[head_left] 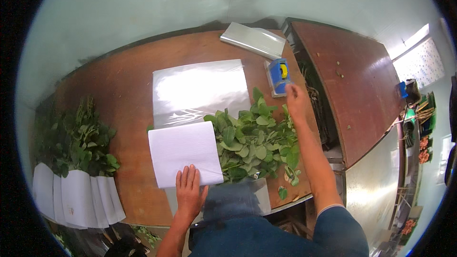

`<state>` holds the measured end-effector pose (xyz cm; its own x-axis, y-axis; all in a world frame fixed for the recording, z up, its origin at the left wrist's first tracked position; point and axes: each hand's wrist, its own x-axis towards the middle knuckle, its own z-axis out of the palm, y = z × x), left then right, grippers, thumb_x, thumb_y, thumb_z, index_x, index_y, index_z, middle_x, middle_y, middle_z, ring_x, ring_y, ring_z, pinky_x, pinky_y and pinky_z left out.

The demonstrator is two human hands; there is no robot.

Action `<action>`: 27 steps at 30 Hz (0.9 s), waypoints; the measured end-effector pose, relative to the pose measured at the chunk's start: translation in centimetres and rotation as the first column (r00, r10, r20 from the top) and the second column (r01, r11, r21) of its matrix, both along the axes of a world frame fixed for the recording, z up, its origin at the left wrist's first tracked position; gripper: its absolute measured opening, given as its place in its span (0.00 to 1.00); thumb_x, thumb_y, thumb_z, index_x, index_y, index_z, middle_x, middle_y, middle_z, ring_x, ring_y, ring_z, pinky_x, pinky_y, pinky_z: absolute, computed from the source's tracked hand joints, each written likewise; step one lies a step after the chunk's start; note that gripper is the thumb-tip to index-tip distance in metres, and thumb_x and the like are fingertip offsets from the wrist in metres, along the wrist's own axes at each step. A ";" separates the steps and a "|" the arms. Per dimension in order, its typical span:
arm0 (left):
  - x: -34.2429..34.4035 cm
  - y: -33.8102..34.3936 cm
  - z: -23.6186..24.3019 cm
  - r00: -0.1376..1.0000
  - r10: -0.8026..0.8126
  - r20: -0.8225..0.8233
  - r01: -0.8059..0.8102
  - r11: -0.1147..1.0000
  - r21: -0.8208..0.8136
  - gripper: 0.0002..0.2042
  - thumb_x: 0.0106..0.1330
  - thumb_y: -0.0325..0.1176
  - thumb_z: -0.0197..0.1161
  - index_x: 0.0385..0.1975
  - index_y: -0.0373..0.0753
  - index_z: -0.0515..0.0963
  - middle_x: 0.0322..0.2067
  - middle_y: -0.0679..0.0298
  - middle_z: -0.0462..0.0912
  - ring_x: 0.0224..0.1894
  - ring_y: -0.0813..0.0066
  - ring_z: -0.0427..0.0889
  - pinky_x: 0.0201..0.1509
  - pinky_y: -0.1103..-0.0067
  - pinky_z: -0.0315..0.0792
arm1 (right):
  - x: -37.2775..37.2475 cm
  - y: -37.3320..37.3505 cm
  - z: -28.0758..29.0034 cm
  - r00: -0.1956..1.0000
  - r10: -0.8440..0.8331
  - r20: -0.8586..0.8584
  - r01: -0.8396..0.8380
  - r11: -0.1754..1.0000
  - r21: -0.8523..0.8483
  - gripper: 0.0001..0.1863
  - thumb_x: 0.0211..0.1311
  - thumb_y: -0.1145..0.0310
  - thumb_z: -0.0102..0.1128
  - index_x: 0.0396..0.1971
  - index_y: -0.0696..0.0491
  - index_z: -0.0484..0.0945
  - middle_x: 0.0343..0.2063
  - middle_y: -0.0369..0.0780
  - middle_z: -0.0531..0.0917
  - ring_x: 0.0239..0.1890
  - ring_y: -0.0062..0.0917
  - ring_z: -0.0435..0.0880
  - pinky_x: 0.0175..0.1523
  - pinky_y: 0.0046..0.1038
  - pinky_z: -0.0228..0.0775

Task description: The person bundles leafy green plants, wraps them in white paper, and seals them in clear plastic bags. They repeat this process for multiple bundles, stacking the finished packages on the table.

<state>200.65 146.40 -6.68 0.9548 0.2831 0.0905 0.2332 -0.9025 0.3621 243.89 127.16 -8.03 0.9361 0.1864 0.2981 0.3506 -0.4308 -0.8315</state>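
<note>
My left hand [189,191] lies flat with its fingers stretched out on the lower edge of a sheet of white corrugated paper [184,150]. The paper covers part of a bunch of leafy green stems [257,138], whose leaves spread out to its right. Under both, a shiny clear plastic sheet [200,85] shows toward the far side. My right hand [296,99] is at the near end of a blue tape dispenser [277,77] with a yellow core. Its fingers are pinched together; whatever is between them is too small to make out.
Folded clear plastic sheets [254,40] lie at the table's far edge. On the left, bunches of greenery [78,138] stand wrapped in white paper [78,195]. A second reddish-brown table [350,81] is on the right, across a gap. A pale wall [143,14] stands behind.
</note>
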 end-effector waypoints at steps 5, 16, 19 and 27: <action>0.3 0.3 0.3 1.000 -0.011 -0.027 0.010 1.000 -0.030 0.34 0.55 0.31 0.74 0.62 0.27 0.71 0.68 0.43 0.68 0.73 0.44 0.63 0.77 0.52 0.51 | 9.3 -1.9 -4.4 0.961 -0.139 -0.238 0.118 0.988 -0.098 0.22 0.63 0.58 0.71 0.44 0.63 0.84 0.37 0.44 0.89 0.42 0.28 0.88 0.48 0.28 0.77; 0.0 -0.1 -0.2 0.997 0.044 -0.061 -0.046 0.998 -0.036 0.34 0.54 0.30 0.73 0.62 0.27 0.71 0.69 0.44 0.67 0.72 0.44 0.63 0.76 0.50 0.51 | 3.8 -3.6 -5.1 0.882 0.026 -0.470 0.199 0.884 0.423 0.12 0.60 0.72 0.72 0.41 0.62 0.84 0.33 0.40 0.89 0.37 0.22 0.87 0.41 0.25 0.79; 0.5 -0.2 0.3 0.999 0.035 -0.038 -0.036 0.999 -0.040 0.33 0.54 0.30 0.73 0.62 0.27 0.71 0.69 0.44 0.67 0.72 0.43 0.63 0.76 0.49 0.52 | 3.4 -4.2 -6.3 0.749 0.039 -0.661 0.292 0.877 0.383 0.09 0.63 0.74 0.68 0.40 0.62 0.84 0.31 0.40 0.88 0.35 0.24 0.87 0.40 0.27 0.79; 0.5 0.2 0.1 0.998 0.045 -0.042 -0.050 0.993 -0.109 0.31 0.58 0.31 0.71 0.63 0.28 0.71 0.70 0.47 0.67 0.74 0.50 0.62 0.77 0.51 0.52 | 3.4 -4.8 -4.9 0.891 0.078 -0.447 -0.141 0.984 -0.108 0.12 0.66 0.63 0.66 0.36 0.59 0.85 0.27 0.40 0.86 0.29 0.23 0.86 0.34 0.28 0.76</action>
<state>201.19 146.59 -6.61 0.9422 0.3344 0.0190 0.2909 -0.8452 0.4484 247.27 122.36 -12.92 0.9366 0.3041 -0.1739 0.0142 -0.5289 -0.8486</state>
